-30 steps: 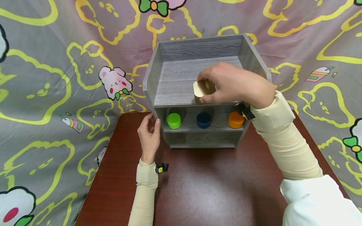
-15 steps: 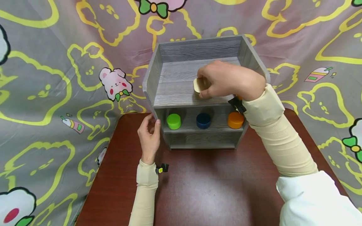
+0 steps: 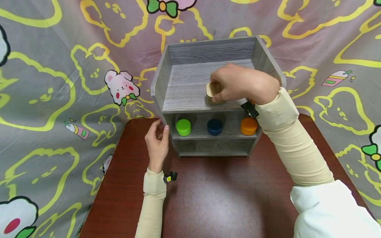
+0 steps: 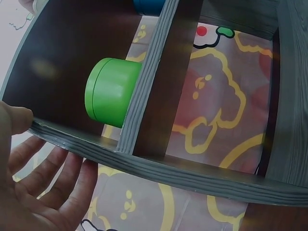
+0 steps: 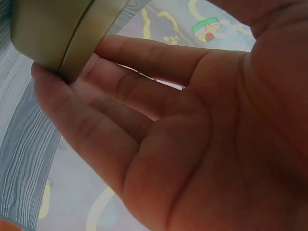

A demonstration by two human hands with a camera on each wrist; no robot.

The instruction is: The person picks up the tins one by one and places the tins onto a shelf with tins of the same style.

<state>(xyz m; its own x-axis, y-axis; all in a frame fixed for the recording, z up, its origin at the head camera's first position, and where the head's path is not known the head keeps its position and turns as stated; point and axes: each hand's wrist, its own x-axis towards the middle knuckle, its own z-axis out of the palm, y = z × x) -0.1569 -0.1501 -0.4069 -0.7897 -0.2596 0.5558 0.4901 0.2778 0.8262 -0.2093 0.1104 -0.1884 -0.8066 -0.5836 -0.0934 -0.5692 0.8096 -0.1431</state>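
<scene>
My right hand (image 3: pixel 238 82) holds a small gold tin (image 3: pixel 210 91) with rounded corners on the top shelf, near its front edge. In the right wrist view my fingertips touch the tin's side (image 5: pixel 48 29), where a lid seam shows. With the left hand (image 3: pixel 157 143) I grip the left side panel of the grey wooden shelf unit (image 3: pixel 160 84). The left wrist view shows the thumb on the panel's inner side and the fingers outside it. On the shelf below stand a green round tin (image 3: pixel 183 127), a dark blue tin (image 3: pixel 214 127) and an orange tin (image 3: pixel 248 126).
The shelf unit stands on a dark red-brown table (image 3: pixel 214 195). Behind and beside it hangs a cloth (image 3: pixel 98 82) printed with yellow outlines and cartoon animals. A bottom compartment (image 3: pixel 212 147) lies under the tins. Raised side walls flank the top shelf.
My right hand has moved slightly back and down over the top shelf, bringing the gold tin a little farther from the front edge. The left hand has stayed on the panel.
</scene>
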